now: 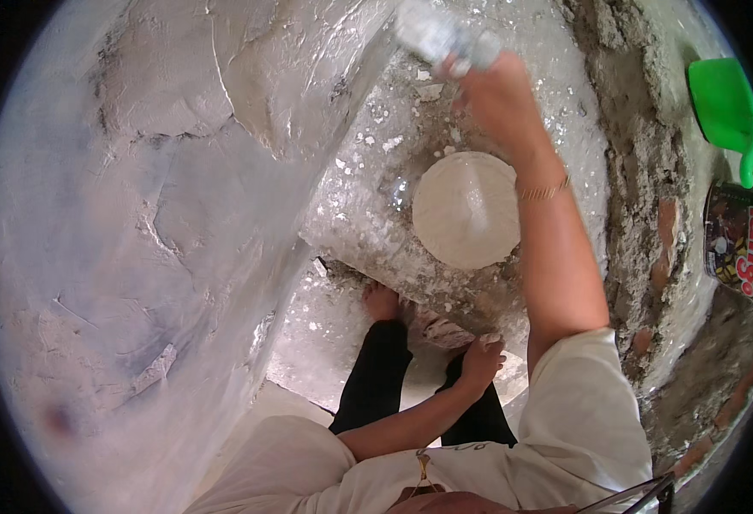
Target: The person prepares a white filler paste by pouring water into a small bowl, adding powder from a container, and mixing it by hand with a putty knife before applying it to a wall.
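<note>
My right hand (495, 86) reaches out to the far side, its fingers closed round a pale, grey-white lumpy object (432, 32). Motion blurs that object, so its kind is unclear. It is close to the plaster-smeared wall (179, 197) on the left. Below my right wrist, a round tub (462, 210) of whitish contents stands on the ledge, partly behind my forearm. Near my knee, my left hand (481, 364) is closed, with a small whitish bit showing at its fingertips. What it holds, if anything, I cannot make out.
White crumbs are scattered over the rough grey ledge (368, 197). My bare foot (382, 301) rests at a step beneath it. Along the right runs a crumbling edge with exposed brick (666, 231). Beyond it are a green plastic dipper (723, 103) and a dark printed packet (728, 240).
</note>
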Demonstrator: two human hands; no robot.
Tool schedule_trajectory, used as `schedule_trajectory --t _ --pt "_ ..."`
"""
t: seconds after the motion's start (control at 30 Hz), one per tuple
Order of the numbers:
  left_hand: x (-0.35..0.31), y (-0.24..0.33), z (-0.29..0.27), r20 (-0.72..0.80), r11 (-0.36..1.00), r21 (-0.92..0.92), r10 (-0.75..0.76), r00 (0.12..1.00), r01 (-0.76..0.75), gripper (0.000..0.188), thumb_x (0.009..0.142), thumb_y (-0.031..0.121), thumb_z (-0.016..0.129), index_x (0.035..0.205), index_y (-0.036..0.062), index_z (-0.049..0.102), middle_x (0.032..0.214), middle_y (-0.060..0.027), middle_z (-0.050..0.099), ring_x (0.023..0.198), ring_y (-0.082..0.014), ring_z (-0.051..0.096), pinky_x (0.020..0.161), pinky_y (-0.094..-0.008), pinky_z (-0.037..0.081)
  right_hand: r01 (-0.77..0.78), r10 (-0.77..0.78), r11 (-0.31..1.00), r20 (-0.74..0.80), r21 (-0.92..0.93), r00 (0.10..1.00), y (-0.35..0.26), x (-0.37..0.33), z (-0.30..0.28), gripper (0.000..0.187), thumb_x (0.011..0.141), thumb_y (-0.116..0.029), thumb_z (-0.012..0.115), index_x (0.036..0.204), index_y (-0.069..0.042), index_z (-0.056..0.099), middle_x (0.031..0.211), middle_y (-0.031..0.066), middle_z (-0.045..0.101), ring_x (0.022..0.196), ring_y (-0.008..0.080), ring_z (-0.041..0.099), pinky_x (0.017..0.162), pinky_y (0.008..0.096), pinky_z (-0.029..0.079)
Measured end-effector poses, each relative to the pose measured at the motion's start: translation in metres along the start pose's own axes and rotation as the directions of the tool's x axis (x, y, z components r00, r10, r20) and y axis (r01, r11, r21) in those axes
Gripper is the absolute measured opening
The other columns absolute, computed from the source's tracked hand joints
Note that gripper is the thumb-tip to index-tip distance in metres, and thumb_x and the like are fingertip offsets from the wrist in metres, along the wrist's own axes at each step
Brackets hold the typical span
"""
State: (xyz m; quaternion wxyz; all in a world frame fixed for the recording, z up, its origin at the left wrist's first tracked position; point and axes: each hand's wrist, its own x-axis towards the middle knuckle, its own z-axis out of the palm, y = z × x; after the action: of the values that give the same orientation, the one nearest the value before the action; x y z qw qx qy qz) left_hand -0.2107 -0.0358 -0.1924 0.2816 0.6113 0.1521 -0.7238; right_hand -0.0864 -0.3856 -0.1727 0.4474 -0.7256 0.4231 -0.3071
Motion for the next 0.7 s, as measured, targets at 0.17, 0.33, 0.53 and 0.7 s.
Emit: schedule_trajectory --t 0.17,0.33,0.53,0.7 --pt "-0.005 0.005 0.003 0.011 0.999 -0.044 0.0 1.0 0.0 0.026 0.09 0.021 0.053 0.107 0.0015 0.05 0.089 -0.0068 0.056 0.068 -0.0136 0.058 0.06 -0.025 0.05 -0.378 0.372 0.926 -0.194 0.005 0.908 0.021 0.063 -0.011 0.02 0.082 -0.01 0.054 0.09 0.005 0.064 0.072 0.0104 0.064 0.062 0.0205 0.059 0.056 0.0341 0.045" --pt "0.002 -0.002 -0.005 0.003 0.992 -0.127 0.029 1.0 -0.029 0.024 0.089 0.023 0.054 0.1 0.0014 0.052 0.079 -0.0044 0.055 0.065 -0.011 0.055 0.057 -0.0236 0.047 -0.271 0.27 0.963 0.062 0.002 0.961 -0.002 0.021 0.028 0.018 0.084 -0.017 0.059 0.081 -0.001 0.066 0.06 0.0071 0.063 0.049 0.0116 0.055 0.048 0.0273 0.044" --pt "-0.001 0.007 -0.005 0.028 0.997 -0.008 -0.078 0.997 0.078 0.032 0.088 0.02 0.054 0.113 0.0022 0.045 0.099 -0.0095 0.059 0.078 -0.0156 0.059 0.065 -0.0293 0.048 -0.158 0.162 0.985 -0.061 0.067 0.985 -0.02 -0.047 0.048 0.024 0.082 -0.014 0.055 0.1 -0.001 0.064 0.082 0.0227 0.064 0.079 0.038 0.062 0.071 0.042 0.049" --pt "0.018 -0.027 -0.009 0.031 0.979 0.124 0.157 0.987 -0.16 0.034 0.091 0.025 0.051 0.115 0.0006 0.047 0.1 -0.0111 0.06 0.084 -0.0176 0.06 0.07 -0.0308 0.047 -0.131 0.136 0.99 -0.113 0.052 0.984 -0.034 -0.021 0.061 0.03 0.08 -0.011 0.055 0.108 -0.001 0.06 0.084 0.0198 0.062 0.076 0.0358 0.061 0.07 0.0426 0.048"
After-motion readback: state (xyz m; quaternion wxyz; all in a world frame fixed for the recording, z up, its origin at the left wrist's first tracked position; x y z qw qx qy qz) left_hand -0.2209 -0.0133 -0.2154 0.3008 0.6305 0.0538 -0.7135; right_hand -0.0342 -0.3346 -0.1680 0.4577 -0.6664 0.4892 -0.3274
